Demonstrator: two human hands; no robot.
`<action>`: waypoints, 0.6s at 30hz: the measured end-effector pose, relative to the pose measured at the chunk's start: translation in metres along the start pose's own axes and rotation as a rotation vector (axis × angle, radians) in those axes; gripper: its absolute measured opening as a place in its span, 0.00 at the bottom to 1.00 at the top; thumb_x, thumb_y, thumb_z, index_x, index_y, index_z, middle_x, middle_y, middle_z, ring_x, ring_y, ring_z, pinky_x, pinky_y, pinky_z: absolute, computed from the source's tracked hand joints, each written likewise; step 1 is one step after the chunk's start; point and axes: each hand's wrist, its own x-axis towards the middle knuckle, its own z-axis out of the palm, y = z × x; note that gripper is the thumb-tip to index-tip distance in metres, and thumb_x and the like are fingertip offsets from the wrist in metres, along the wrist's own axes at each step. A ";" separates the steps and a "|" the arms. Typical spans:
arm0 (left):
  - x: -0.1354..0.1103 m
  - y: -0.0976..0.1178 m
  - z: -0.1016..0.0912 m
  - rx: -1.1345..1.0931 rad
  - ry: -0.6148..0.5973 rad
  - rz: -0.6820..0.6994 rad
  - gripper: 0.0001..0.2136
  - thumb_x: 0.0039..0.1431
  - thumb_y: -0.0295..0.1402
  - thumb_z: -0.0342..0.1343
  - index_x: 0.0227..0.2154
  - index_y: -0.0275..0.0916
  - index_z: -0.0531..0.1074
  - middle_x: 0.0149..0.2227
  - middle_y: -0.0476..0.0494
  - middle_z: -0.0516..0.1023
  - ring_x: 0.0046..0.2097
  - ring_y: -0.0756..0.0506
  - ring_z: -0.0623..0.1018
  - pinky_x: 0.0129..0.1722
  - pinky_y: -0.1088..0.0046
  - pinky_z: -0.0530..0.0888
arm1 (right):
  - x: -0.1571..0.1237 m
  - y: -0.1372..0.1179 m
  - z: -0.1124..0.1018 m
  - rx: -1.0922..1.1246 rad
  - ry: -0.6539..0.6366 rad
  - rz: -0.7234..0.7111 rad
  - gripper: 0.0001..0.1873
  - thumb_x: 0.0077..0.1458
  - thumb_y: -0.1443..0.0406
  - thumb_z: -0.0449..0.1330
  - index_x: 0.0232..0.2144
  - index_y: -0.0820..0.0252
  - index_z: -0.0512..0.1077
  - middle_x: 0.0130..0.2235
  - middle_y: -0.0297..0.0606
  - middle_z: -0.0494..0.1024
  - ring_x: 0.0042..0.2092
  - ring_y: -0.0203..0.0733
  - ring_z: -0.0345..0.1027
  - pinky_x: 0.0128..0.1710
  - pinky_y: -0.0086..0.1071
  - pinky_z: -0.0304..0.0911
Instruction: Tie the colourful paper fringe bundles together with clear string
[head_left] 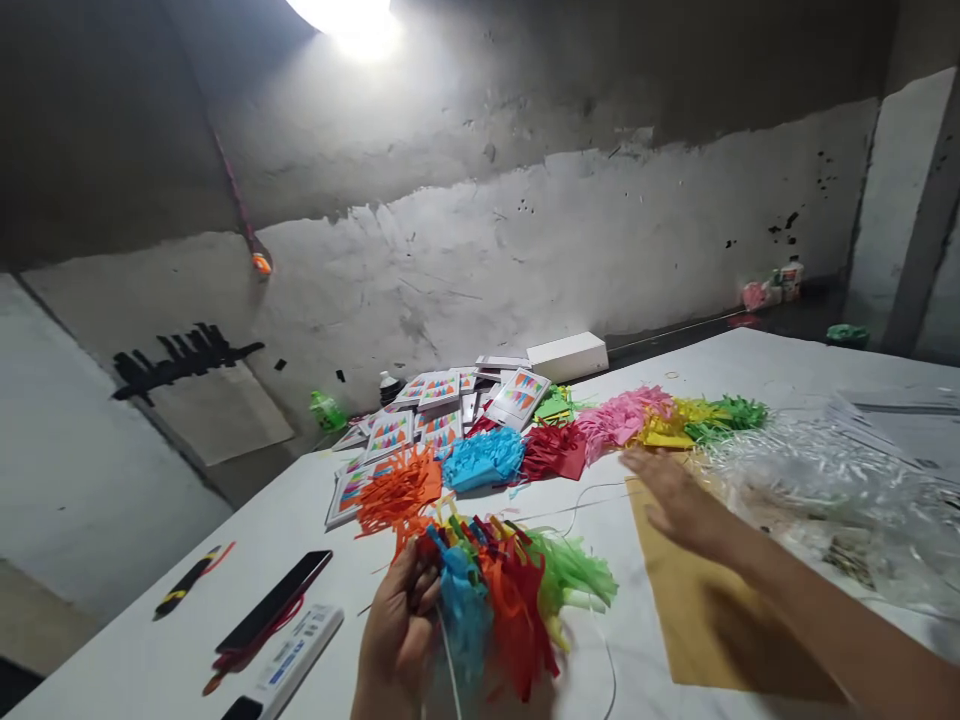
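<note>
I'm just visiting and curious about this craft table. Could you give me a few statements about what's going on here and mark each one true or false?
1. The left hand grips a bunch of multicoloured fringed paper. True.
2. The right hand holds scissors. False: it is open and flat, reaching out over a brown paper sheet, holding nothing.
3. Separate piles of fringed paper lie in a row on the table, among them an orange pile and a blue pile. True.
4. The dark phone lies on the right side of the table. False: it lies on the left, near a black and yellow pen.
5. A white box sits at the table's far edge. True.
</note>
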 end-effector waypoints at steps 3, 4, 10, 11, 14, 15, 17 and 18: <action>-0.001 0.008 -0.010 0.086 0.022 0.039 0.11 0.61 0.27 0.53 0.22 0.38 0.66 0.17 0.57 0.62 0.14 0.57 0.59 0.10 0.85 0.55 | 0.022 -0.047 0.021 0.143 -0.072 -0.156 0.29 0.60 0.62 0.62 0.61 0.55 0.61 0.64 0.44 0.66 0.63 0.53 0.61 0.62 0.57 0.57; -0.001 0.012 -0.015 0.121 0.038 0.064 0.10 0.60 0.27 0.54 0.23 0.38 0.66 0.18 0.56 0.63 0.14 0.57 0.59 0.10 0.85 0.54 | 0.026 -0.054 0.026 0.176 -0.093 -0.162 0.23 0.61 0.60 0.61 0.57 0.57 0.65 0.60 0.43 0.70 0.58 0.51 0.67 0.58 0.55 0.63; -0.022 -0.013 -0.020 0.490 0.073 0.378 0.18 0.41 0.32 0.69 0.38 0.45 0.75 0.36 0.50 0.77 0.36 0.44 0.78 0.31 0.73 0.74 | 0.027 -0.106 0.037 0.262 -0.189 -0.122 0.12 0.64 0.57 0.57 0.40 0.60 0.73 0.38 0.34 0.78 0.37 0.38 0.74 0.39 0.39 0.73; -0.028 -0.028 -0.015 0.643 -0.012 0.444 0.22 0.37 0.32 0.71 0.40 0.45 0.76 0.43 0.47 0.77 0.44 0.40 0.77 0.40 0.68 0.75 | 0.025 -0.120 0.034 0.269 -0.209 -0.142 0.12 0.64 0.57 0.57 0.40 0.60 0.73 0.38 0.34 0.78 0.37 0.38 0.74 0.39 0.39 0.73; -0.042 -0.073 -0.001 0.825 -0.408 0.382 0.17 0.37 0.31 0.70 0.36 0.43 0.81 0.44 0.42 0.80 0.47 0.36 0.77 0.49 0.61 0.72 | 0.019 -0.146 0.025 0.288 -0.277 -0.215 0.12 0.63 0.57 0.58 0.39 0.60 0.73 0.37 0.33 0.78 0.36 0.37 0.74 0.39 0.39 0.73; -0.042 -0.084 0.001 0.781 -0.476 0.313 0.12 0.39 0.32 0.69 0.31 0.42 0.81 0.37 0.42 0.82 0.41 0.37 0.79 0.45 0.62 0.73 | 0.018 -0.145 0.022 0.293 -0.289 -0.226 0.12 0.63 0.57 0.59 0.39 0.60 0.73 0.37 0.33 0.78 0.36 0.38 0.74 0.39 0.39 0.72; -0.036 -0.091 -0.001 0.665 -0.470 0.220 0.07 0.45 0.37 0.67 0.22 0.40 0.78 0.23 0.46 0.79 0.29 0.42 0.77 0.33 0.67 0.74 | 0.013 -0.125 0.018 0.298 -0.296 -0.215 0.12 0.63 0.57 0.59 0.38 0.60 0.73 0.37 0.33 0.78 0.37 0.38 0.73 0.39 0.39 0.72; -0.029 -0.088 -0.004 0.605 -0.423 0.204 0.10 0.47 0.40 0.66 0.20 0.40 0.76 0.20 0.48 0.76 0.25 0.44 0.75 0.28 0.70 0.73 | 0.009 -0.106 0.018 0.296 -0.290 -0.190 0.12 0.63 0.57 0.58 0.38 0.60 0.73 0.37 0.33 0.78 0.37 0.38 0.73 0.39 0.39 0.72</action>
